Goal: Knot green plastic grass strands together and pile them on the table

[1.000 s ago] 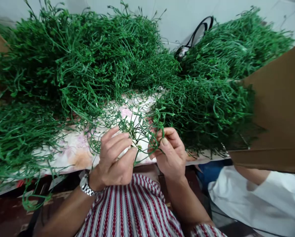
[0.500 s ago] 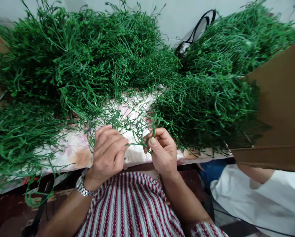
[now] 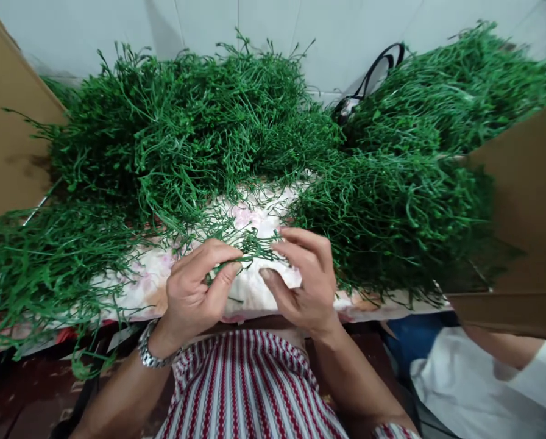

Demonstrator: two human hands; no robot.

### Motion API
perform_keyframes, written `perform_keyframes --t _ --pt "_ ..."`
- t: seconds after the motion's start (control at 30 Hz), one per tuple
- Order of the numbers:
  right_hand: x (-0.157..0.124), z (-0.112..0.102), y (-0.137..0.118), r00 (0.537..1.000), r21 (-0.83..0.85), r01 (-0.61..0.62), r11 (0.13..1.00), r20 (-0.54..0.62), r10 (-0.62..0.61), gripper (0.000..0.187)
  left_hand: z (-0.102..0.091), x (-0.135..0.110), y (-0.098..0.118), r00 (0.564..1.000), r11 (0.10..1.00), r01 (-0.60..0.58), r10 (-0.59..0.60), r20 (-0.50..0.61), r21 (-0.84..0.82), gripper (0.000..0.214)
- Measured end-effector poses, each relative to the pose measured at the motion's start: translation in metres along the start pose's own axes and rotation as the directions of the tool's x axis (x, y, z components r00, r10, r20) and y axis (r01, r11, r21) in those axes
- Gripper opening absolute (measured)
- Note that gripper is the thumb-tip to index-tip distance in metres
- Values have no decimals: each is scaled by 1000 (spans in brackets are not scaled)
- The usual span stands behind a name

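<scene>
Head view: we find the left hand (image 3: 202,283) pinching green stems (image 3: 255,246), the right hand (image 3: 307,286) beside them, fingers apart.

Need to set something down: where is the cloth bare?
Small patches of floral cloth, near the front edge: between left hand and right hand; between left hand and left pile, lightly strewn. Crowded: wall side and right, under heaped stems.

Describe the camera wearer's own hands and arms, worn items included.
Left hand and right hand: gloveless. Left wrist: silver-coloured linked metal bracelet. Forearms bare; a red-and-white striped sleeve shows on the right arm, matching the top.
</scene>
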State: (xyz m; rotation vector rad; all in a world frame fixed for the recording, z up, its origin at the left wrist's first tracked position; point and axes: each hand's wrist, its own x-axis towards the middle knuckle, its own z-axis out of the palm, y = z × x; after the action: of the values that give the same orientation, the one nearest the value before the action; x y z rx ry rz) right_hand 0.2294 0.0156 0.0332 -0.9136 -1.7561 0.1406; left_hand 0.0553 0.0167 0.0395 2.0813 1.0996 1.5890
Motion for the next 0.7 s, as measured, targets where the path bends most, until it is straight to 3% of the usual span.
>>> perform_keyframes --t 0.07,0.17,0.27,0.37,0.5,0.6,0.7 --pt "7 -2 -1 996 -81 87 993 27 -85 22 0 0 1 1000 1000 13 -13 4 26 24" --pt "14 -8 -2 996 10 66 998 53 -67 18 -3 1 1 1000 991 17 -14 -22 129 36" --pt "17 -12 -3 992 182 -99 978 93 83 12 -6 4 0 998 973 -43 54 -43 226 35" --pt "19 -13 -1 956 297 -292 909 130 265 3 -7 5 -5 998 979 -48 55 -32 197 19" --pt "19 -8 5 892 379 -446 811 267 366 14 -8 4 -13 997 975 12 6 -80 220 25" --pt "16 -5 10 891 366 -436 822 303 337 14 -10 0 -16 988 956 -121 142 -61 267 31" --pt "11 -5 11 947 338 -296 893 223 230 4 -13 -6 -11 984 962 -175 166 64 209 30"
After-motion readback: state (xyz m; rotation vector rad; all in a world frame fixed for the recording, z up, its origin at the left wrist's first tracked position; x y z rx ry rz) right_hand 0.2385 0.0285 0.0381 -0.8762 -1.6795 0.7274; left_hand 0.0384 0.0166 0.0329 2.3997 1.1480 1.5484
